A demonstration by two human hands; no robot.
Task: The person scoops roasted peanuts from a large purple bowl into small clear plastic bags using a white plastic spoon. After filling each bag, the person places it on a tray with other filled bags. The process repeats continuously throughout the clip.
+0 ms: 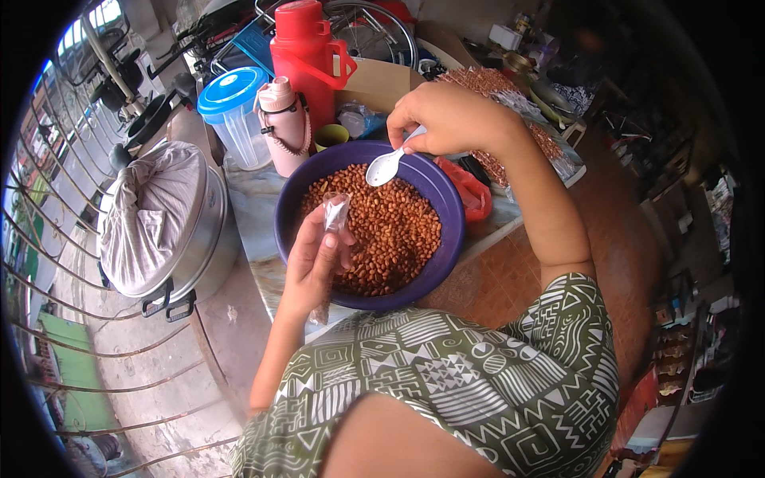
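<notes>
A purple basin [452, 203] full of reddish-brown peanuts [398, 231] stands on the table in front of me. My left hand [312, 259] is closed round a narrow clear plastic bag [336, 210], its mouth upward, over the basin's near left part. Below that hand, the bag's lower end shows something brown inside. My right hand [446, 119] is above the basin's far right rim, fingers pinched on the handle of a white plastic spoon [384, 169]. The spoon's bowl hangs tilted over the peanuts, apart from the bag, and looks nearly bare.
Behind the basin are a pink bottle [284, 131], a blue-lidded clear container [235, 111], a red thermos jug [307, 64] and a green cup [331, 136]. A large cloth-covered pot [209, 231] stands left. Right lie a red plastic bag [470, 193] and several filled packs [550, 147].
</notes>
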